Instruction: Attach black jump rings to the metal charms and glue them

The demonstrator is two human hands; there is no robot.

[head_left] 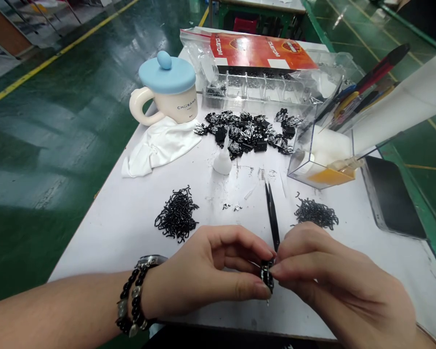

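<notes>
Near the table's front edge, my left hand [218,271] holds a small black and silver part [267,275] between thumb and fingers. My right hand [337,281] is pinched against the right side of the same part; whether a tiny piece is between its fingertips is hidden. Black tweezers [272,213] lie just beyond the hands, tips pointing away. Two tiny metal pieces [237,207] rest left of the tweezers. A pile of small black curved pieces [178,214] sits on the left, and another such pile [316,212] on the right.
Farther back are a white squeeze bottle [223,162], a heap of black and silver parts [247,132], a mug with a blue lid [172,102], a white cloth [156,148] and a clear compartment tray [254,99]. At right stand a clear tool holder [321,172] and a phone [396,196].
</notes>
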